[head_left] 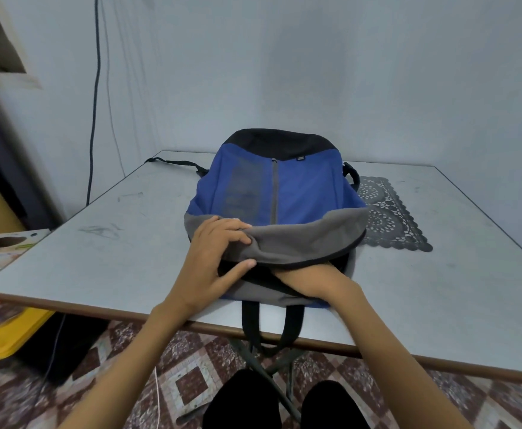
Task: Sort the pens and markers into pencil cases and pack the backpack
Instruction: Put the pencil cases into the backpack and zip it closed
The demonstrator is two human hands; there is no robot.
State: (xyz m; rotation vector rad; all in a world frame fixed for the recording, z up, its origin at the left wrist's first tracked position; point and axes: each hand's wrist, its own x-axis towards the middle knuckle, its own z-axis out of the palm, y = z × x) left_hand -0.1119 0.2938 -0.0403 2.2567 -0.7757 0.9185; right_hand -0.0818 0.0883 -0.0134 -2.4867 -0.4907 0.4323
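Left hand [219, 252]: fingers curled over the grey lip of the backpack [300, 187], thumb underneath, pinching it.
Right hand [307, 280]: pushed into the opening, fingers hidden, can't tell its grip.
Crate [2, 332]: yellow, on the floor far left.
Table [129, 249]: scuffed grey top.
Backpack: blue, black, grey, flat mid-table, mouth at the near edge, straps dangling off.
Mat [389, 218]: black lacy one, touching the bag's right side.
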